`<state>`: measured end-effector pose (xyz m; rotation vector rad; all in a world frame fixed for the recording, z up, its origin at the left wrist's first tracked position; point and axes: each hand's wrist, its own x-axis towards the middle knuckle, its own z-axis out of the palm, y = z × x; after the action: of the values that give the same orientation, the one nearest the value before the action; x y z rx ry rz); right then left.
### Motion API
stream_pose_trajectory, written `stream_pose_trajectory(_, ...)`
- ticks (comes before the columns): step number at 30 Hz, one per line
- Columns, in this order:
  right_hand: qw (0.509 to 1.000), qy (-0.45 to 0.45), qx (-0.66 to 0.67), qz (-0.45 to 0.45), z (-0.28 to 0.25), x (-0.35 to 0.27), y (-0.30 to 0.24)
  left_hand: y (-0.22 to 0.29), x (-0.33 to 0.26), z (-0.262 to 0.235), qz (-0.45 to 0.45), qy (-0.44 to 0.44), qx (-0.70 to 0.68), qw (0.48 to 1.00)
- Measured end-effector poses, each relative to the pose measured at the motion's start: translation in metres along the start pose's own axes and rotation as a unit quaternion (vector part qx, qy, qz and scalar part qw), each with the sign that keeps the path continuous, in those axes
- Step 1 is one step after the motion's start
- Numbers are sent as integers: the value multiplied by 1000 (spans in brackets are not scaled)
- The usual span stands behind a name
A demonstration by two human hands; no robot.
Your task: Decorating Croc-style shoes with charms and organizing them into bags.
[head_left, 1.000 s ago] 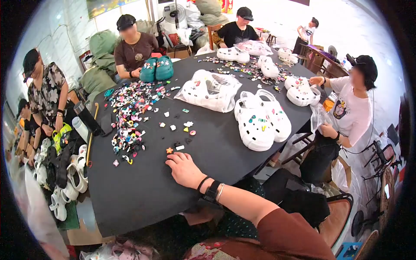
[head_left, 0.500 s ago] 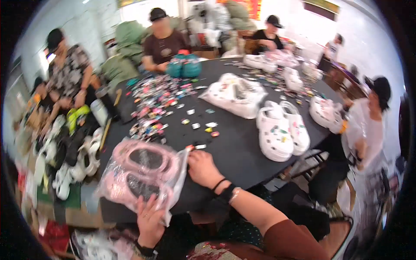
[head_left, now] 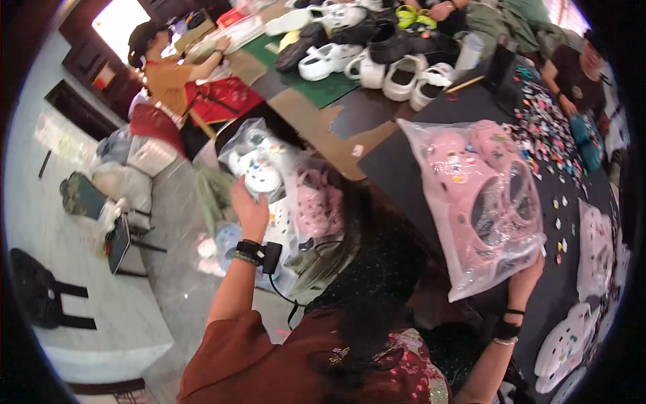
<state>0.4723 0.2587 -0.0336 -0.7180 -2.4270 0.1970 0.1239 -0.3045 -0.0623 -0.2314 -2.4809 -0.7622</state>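
Observation:
A clear plastic bag holding a pair of pink clogs (head_left: 461, 192) hangs over the black table's near edge. My right hand (head_left: 526, 277) grips this bag by its lower right corner; part of the fingers is hidden behind the plastic. On the left, low beside the table, lies a pile of bagged clogs. My left hand (head_left: 249, 210) is at the bagged white clog (head_left: 261, 176) there, thumb and fingers apart, and seems to touch its plastic. Right beside that one, a bag of dark pink clogs (head_left: 315, 205) sits in the same pile.
Loose white and black shoes (head_left: 330, 62) crowd the table's far side, near a green mat (head_left: 326, 91). Small colourful charms (head_left: 548, 124) are heaped at the right. More white clogs (head_left: 565, 347) stand at the lower right. A person in orange (head_left: 171, 77) sits at the far left by chairs.
My view has swung left. My left hand has let go of the bagged pink clogs and moved down to the pile. My right hand now holds the bag, tilted up from the table.

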Motion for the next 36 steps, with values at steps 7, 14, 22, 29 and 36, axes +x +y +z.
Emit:
stream_pose_trajectory(7,995,-35,-92,-32,14,-15,65,-114,-114,-19,-361,-103,163,912)
stream_pose_trajectory(14,996,-6,-79,-35,10,-21,94,-164,-202,61,-657,-84,-25,749)
stream_pose_trajectory(22,992,-20,-126,-3,-12,-20,83,-176,-191,88,-268,-427,210,838)
stream_pose_trajectory(29,998,0,40,50,1,-4,5,-239,-96,-9,-136,-15,330,934)
stream_pose_trajectory(36,993,110,37,-7,-33,5,-49,-36,46,-77,-217,164,-349,897)
